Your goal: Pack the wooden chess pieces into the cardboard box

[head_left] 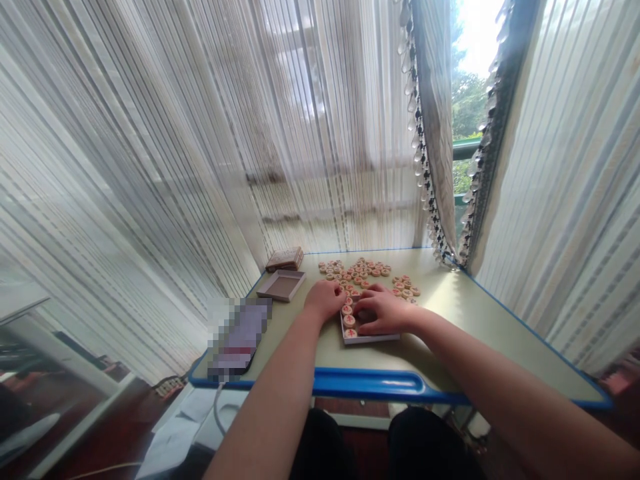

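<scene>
Head camera: found left hand curled over discs beside the tray, grip not discernible. Found right hand spread loosely across tray, near table front edge

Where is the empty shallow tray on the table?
In the head view, the empty shallow tray sits left of the left hand, just in front of the wooden box.

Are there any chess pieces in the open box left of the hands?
No, the open box shows a bare bottom; the pieces lie on the table.
</scene>
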{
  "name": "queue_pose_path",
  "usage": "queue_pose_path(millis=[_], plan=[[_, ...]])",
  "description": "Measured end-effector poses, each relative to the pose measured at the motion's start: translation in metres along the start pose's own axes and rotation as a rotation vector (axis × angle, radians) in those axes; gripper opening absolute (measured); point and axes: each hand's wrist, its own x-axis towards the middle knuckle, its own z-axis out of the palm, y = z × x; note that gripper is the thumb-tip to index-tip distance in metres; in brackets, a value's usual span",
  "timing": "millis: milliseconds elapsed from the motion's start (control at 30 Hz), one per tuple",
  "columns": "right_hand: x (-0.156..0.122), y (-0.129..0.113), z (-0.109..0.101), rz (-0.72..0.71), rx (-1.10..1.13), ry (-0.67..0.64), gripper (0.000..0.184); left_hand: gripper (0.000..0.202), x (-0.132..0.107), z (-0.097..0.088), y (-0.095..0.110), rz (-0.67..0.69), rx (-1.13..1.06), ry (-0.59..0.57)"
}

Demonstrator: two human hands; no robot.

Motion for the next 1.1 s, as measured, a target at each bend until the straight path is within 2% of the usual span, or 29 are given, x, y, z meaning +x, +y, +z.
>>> queue_pose_path(millis=[167, 400, 667, 1100], plan=[[0.0016, 0.0038, 0.0016, 0.009, -0.008, 0.025, 0.038, 0.023, -0.0001, -0.001, 0.0005, -0.004, -0.009, -0.001], [0.0015, 0.0023, 0.0041, 0.08, -0.037, 0.036, 0.054, 0.023, 0.0006, 0.0017, 0.0007, 0.004, -0.01, -0.001], [0.0011, 0.0018, 0.0035, 0.087, -0.044, -0.01, 0.053, 0.026, -0.0003, 0.0025, 0.0007, 0.016, -0.007, -0.007], [0.0017, 0.0049, 0.0058, 0.064, -0.036, 0.007, 0.051, 0.031, 0.0014, -0.0009, 0.0017, -0.014, 0.006, -0.027]])
